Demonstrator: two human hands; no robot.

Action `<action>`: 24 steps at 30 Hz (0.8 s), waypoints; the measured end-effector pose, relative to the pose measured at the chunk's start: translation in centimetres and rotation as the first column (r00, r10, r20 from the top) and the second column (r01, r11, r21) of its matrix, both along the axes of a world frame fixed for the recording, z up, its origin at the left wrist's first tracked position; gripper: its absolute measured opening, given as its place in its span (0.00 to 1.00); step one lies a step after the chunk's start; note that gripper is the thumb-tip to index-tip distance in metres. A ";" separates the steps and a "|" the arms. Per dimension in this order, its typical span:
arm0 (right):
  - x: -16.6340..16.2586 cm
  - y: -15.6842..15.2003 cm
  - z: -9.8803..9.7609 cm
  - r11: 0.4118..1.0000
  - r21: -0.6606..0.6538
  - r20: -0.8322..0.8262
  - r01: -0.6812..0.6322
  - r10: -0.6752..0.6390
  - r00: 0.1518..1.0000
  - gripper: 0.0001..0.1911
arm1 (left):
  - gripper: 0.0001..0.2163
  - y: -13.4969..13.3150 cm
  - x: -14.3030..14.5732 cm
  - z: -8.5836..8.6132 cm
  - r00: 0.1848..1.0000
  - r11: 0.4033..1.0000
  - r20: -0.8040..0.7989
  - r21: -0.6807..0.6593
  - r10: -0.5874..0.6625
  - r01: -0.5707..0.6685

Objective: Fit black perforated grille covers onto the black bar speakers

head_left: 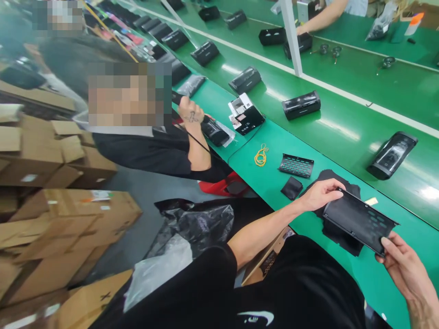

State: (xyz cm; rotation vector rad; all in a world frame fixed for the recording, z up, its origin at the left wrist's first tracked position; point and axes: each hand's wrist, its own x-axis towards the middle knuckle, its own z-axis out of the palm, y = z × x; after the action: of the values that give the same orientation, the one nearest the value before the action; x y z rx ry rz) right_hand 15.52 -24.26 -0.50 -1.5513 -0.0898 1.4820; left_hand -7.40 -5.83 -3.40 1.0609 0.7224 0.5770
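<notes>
Between my two hands is a black speaker grille panel [360,219], a curved rectangle with oval holes showing near its right end. My left hand [324,193] pinches its upper left corner with thumb and fingers. At the lower right end, my right hand [401,260] grips the edge with the thumb on top. Beneath the panel lie black cloth pieces [343,237] on the green bench. Left of these rest another perforated grille panel [297,165] and a small folded black cloth [291,187].
Black cylindrical speakers [393,155] stand along the green conveyor [350,123]. A co-worker's hand [192,114] is at my left, near a bagged speaker [216,131]. A yellow cord [261,155] lies on the bench. Cardboard boxes [68,219] fill the floor at left. A white post [291,36] rises across the line.
</notes>
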 end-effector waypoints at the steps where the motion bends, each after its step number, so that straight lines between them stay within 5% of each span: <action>1: -0.2 -0.1 0.1 1.000 0.006 0.019 0.009 -0.009 1.000 0.24 | 0.23 -0.1 0.0 0.0 1.000 1.000 -0.008 0.001 0.002 -0.002; 24: -0.4 -0.8 0.9 0.996 0.063 -0.012 -0.065 0.066 0.998 0.27 | 0.27 -0.1 0.4 -0.7 0.999 0.998 -0.015 -0.036 0.043 -0.043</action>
State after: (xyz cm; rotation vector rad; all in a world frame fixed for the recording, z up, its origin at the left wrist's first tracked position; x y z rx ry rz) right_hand 15.13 -25.07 0.41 -1.5000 -0.1788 1.5273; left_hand -7.00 -5.90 -4.06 1.0192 0.7670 0.5919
